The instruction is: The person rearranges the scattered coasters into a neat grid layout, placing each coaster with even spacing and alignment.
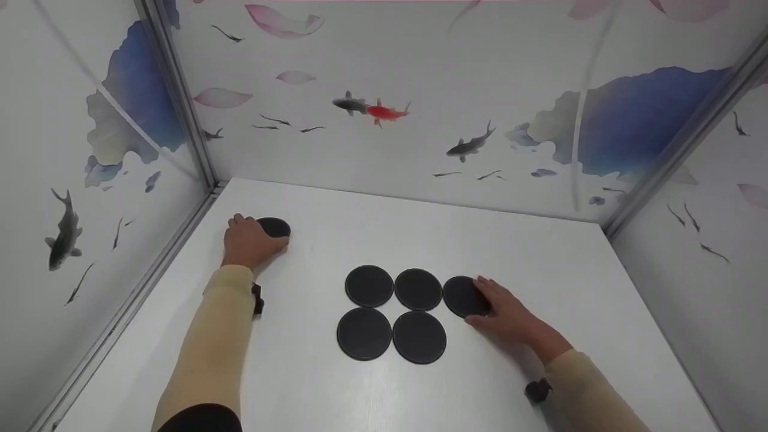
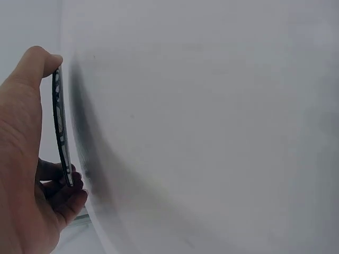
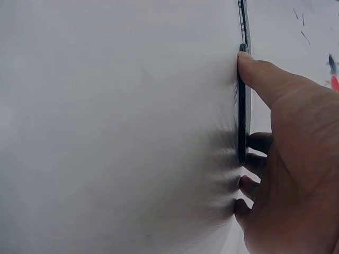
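Observation:
My left hand (image 1: 251,240) grips a round black coaster (image 1: 275,227) by its edges near the far left of the table. In the left wrist view, the coaster (image 2: 62,127) appears edge-on between thumb and fingers, a gap and shadow between it and the tabletop; its underside has a black-and-white pattern. My right hand (image 1: 504,312) spans another black coaster (image 1: 465,296), the right end of a row of three. The right wrist view shows the thumb at one edge of that coaster (image 3: 242,106) and fingertips at the opposite edge, the coaster flat against the table.
Left of the right hand's coaster lie two more black coasters (image 1: 418,289) in the same row. A lower row of two coasters (image 1: 364,333) sits nearer me, edges close together. White panels (image 1: 384,156) with painted fish and petals enclose the white table (image 1: 300,384) at the back and sides.

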Motion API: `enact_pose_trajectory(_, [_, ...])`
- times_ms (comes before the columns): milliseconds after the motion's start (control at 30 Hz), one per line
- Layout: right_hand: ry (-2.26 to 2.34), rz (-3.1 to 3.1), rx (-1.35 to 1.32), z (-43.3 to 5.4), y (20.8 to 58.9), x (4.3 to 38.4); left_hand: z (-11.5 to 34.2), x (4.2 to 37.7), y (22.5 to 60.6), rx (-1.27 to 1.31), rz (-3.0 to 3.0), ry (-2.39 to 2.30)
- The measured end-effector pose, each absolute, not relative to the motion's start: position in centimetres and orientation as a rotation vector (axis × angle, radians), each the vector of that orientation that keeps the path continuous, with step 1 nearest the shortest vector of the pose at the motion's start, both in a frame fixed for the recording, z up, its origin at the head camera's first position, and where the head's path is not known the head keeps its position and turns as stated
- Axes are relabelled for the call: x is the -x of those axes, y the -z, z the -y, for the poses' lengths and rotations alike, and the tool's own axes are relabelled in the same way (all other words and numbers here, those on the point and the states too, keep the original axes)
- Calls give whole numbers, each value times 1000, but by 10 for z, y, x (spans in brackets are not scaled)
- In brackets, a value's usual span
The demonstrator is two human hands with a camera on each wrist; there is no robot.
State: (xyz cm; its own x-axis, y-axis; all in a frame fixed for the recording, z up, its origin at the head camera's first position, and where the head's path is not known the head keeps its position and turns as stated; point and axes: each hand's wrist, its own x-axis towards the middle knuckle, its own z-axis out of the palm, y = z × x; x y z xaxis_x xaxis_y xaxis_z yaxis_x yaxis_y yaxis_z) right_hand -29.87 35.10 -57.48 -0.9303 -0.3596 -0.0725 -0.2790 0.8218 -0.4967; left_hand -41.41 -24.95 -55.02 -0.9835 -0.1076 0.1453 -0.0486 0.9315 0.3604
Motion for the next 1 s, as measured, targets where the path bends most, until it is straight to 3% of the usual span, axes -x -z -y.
enact_pose_trajectory(300, [738,-2837,489,-352,576,297,234,434,564,-81,2986,512])
enact_pose_trajectory(1000, [722,-2855,509,-352,574,298,161,408,545,190,2982,456])
